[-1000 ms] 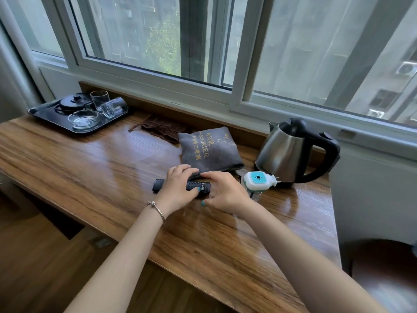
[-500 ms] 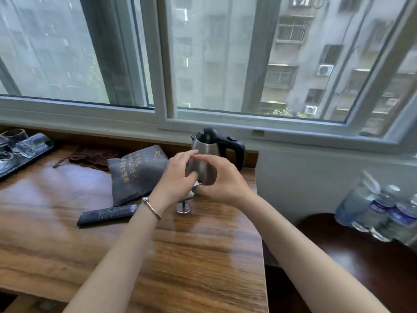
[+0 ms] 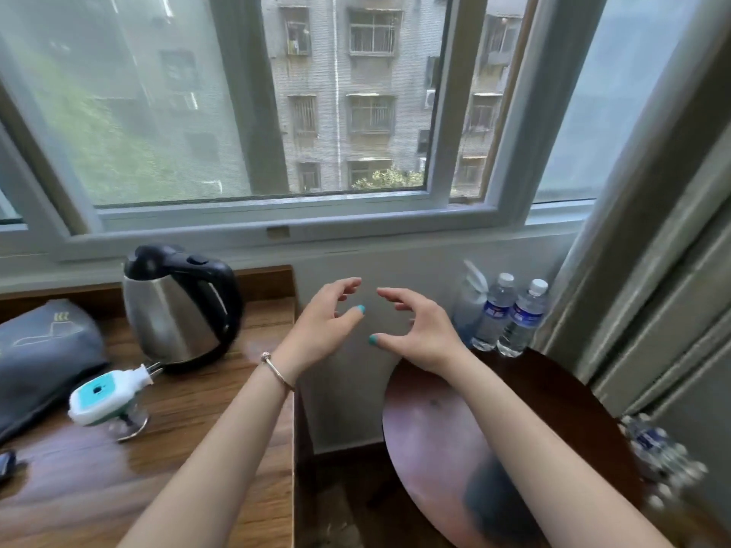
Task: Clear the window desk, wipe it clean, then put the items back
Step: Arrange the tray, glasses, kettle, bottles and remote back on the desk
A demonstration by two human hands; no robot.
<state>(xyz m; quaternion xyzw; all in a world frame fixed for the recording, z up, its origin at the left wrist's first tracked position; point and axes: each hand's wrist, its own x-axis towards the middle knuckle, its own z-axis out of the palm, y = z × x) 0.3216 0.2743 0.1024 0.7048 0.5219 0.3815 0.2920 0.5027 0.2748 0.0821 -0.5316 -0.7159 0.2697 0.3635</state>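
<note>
Across the far side runs the window (image 3: 253,112), its pale frame spanning nearly the whole width, grey buildings beyond the glass. Below it on the left sits the wooden table (image 3: 221,405), its right edge cutting down just under my left wrist. Over on the right is a round dark side table (image 3: 443,437), glossy, with its far rim tucked against the wall.

Back on the wooden table, a grey pouch (image 3: 43,357) lies at the left edge, partly out of view. Just right of it stands the steel kettle (image 3: 178,310), upright, black lid and handle, handle pointing right. Near the kettle's base, a white and teal plug-in device (image 3: 106,397) is tipped over, prongs aimed toward the kettle; it looks blurred. A sliver of a dark remote (image 3: 6,466) shows at the near left edge.

On the round table, two water bottles (image 3: 510,318) stand upright against the far wall, touching each other, with a clear bottle (image 3: 468,306) just to their left. More bottles (image 3: 660,456) lie blurred at the near right.

Now the hands: my left hand (image 3: 324,322) and my right hand (image 3: 419,330) hang in the air over the gap between the two tables, fingers curled and spread, facing each other, grasping nothing. A thin bracelet (image 3: 277,369) rings my left wrist.
</note>
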